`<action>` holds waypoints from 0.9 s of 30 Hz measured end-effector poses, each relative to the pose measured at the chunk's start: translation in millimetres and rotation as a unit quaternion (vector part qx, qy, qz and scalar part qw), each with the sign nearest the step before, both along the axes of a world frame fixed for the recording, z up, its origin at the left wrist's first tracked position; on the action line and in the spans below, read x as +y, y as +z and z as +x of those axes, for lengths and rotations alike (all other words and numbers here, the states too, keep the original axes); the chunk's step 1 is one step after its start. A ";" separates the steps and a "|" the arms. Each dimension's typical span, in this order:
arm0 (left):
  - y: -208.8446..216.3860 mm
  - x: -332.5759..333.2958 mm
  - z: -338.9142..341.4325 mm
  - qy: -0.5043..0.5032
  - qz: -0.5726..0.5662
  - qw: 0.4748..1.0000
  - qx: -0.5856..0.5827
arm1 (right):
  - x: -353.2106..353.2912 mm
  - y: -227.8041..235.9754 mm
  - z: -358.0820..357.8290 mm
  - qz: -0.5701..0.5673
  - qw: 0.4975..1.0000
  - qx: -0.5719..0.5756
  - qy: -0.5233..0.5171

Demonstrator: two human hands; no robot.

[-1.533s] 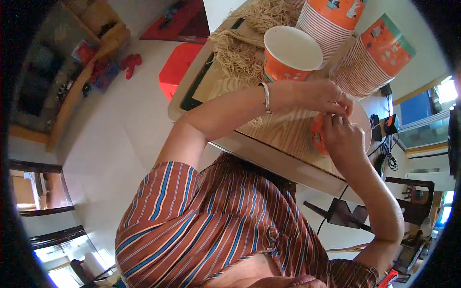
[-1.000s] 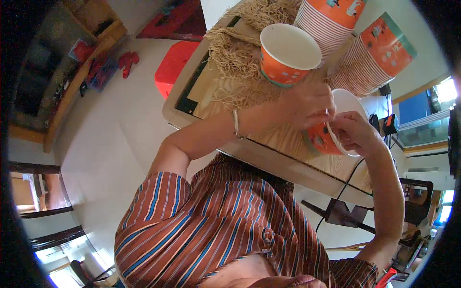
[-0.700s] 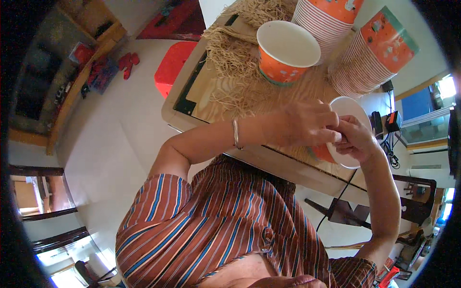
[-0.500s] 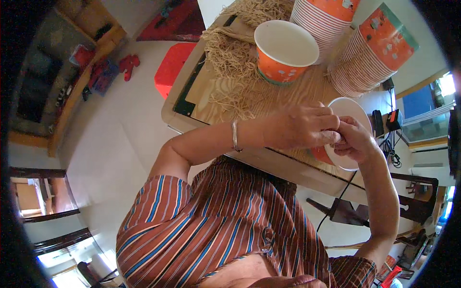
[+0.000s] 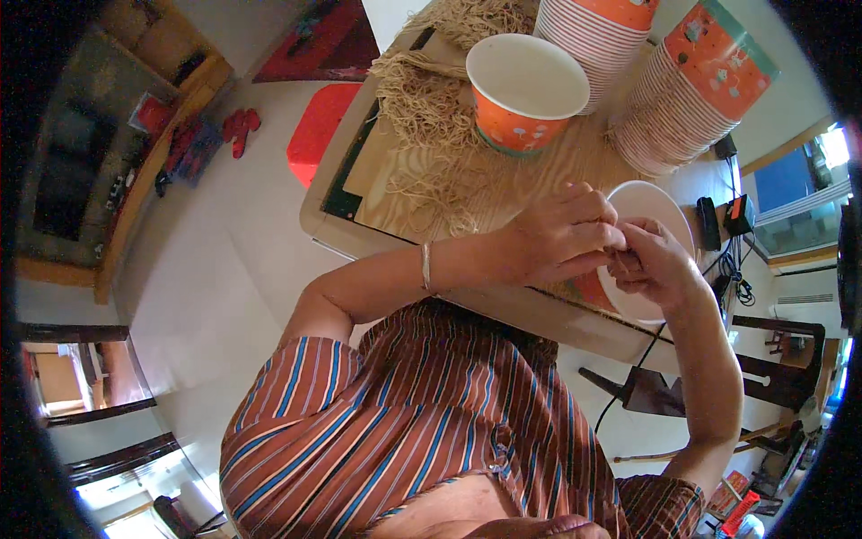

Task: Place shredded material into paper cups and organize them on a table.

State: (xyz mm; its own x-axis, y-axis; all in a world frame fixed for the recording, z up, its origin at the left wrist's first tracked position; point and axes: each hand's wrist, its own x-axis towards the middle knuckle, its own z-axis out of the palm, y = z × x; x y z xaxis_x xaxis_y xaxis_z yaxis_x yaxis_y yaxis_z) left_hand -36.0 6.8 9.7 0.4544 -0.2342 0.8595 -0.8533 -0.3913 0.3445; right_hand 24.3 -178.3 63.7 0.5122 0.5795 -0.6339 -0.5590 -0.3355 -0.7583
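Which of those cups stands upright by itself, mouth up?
The lone cup, left of the two stacks: the stacked cups are mouth down, and the other loose cup, by the right hand, is tilted.

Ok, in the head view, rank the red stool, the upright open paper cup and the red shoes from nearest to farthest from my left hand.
From your left hand:
1. Upright open paper cup, on the table, beyond the hand.
2. Red stool, left, by the table's edge.
3. Red shoes, farther left, on the floor.
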 end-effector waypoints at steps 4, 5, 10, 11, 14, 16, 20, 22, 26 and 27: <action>4.3 0.9 -1.1 0.011 0.005 1.000 0.010 | -0.5 -1.9 1.9 0.024 0.999 0.030 0.013; 4.4 1.2 -0.5 0.009 0.022 1.000 -0.001 | -0.3 -2.5 1.9 0.032 0.998 0.046 0.008; 3.1 0.0 0.8 0.007 0.027 1.000 -0.014 | 5.0 -0.4 -1.6 0.013 0.998 0.056 -0.016; 3.6 -0.1 0.4 0.001 0.027 0.999 -0.017 | 4.1 -1.7 -1.2 0.018 0.998 0.060 -0.015; 3.0 2.2 0.1 -0.014 0.026 0.999 0.023 | 2.1 -5.1 -0.4 0.045 0.997 0.067 -0.006; -0.2 1.9 -3.2 -0.022 -0.014 0.999 0.048 | 4.3 -3.9 -3.8 0.038 0.997 0.063 -0.008; -6.8 1.5 -13.5 -0.032 -0.133 0.971 0.197 | 4.7 -5.7 -10.6 0.039 0.999 0.001 0.007; -15.7 -1.0 -15.0 -0.025 -0.177 0.958 0.226 | 10.4 -0.6 -18.8 0.016 0.998 -0.061 0.003; -10.1 -3.8 -23.8 -0.019 -0.261 0.906 0.332 | 22.5 5.7 -34.6 -0.052 0.973 -0.218 -0.047; -10.3 -3.7 -24.3 -0.018 -0.261 0.906 0.332 | 24.3 5.7 -37.0 -0.052 0.973 -0.219 -0.046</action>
